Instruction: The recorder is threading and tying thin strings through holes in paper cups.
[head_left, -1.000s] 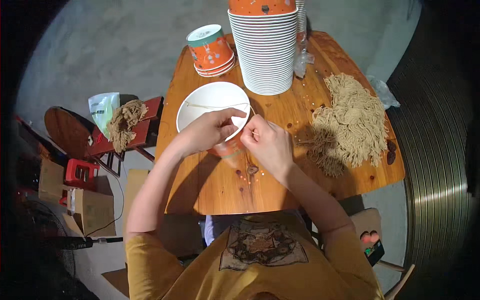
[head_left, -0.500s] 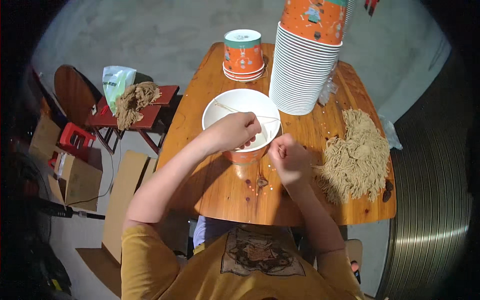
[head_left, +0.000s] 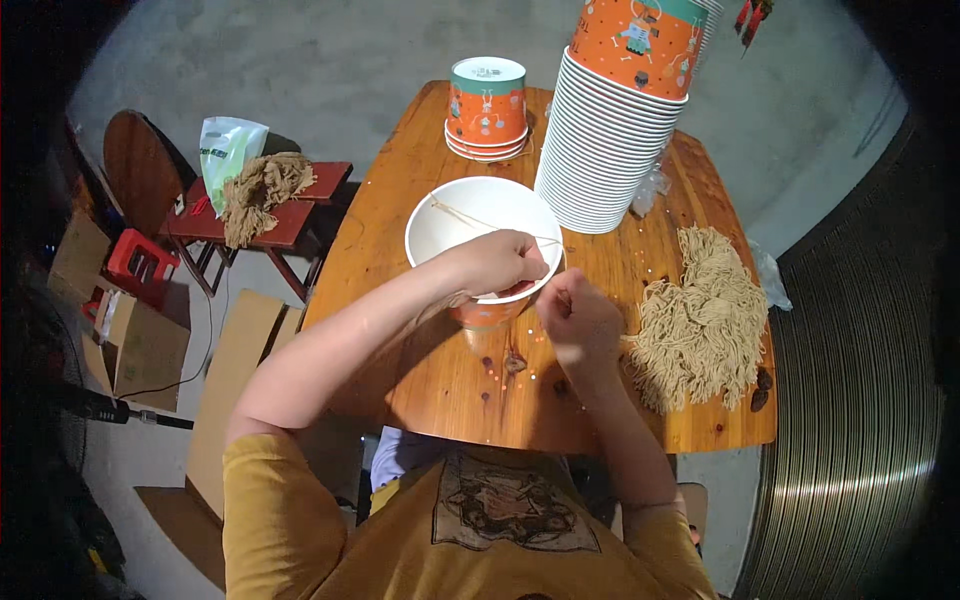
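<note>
A white-lined paper bucket (head_left: 440, 222) with an orange outside stands upright at the table's middle. A thin beige cord (head_left: 462, 216) runs from its far-left inner wall across the opening to the right rim. My left hand (head_left: 500, 262) reaches over the near rim, its fingers curled down inside the bucket; what they grip is hidden. Just outside the right rim, my right hand (head_left: 578, 316) is closed in a fist where the cord comes over the edge, and it appears pinched there. A heap of beige cords (head_left: 700, 325) lies to the right of my right hand.
A tall leaning stack of nested buckets (head_left: 610, 140) rises behind the bucket, beside a shorter upside-down stack (head_left: 487, 110). Small beads dot the wooden table (head_left: 420, 385). At left are a red folding stool (head_left: 285, 222) with more cord, a plastic bag (head_left: 232, 155) and cardboard boxes (head_left: 150, 350).
My left hand has moved right and lower into the bucket, toward its right inner wall. My right hand stays closed beside the rim. The whole view has shifted slightly.
</note>
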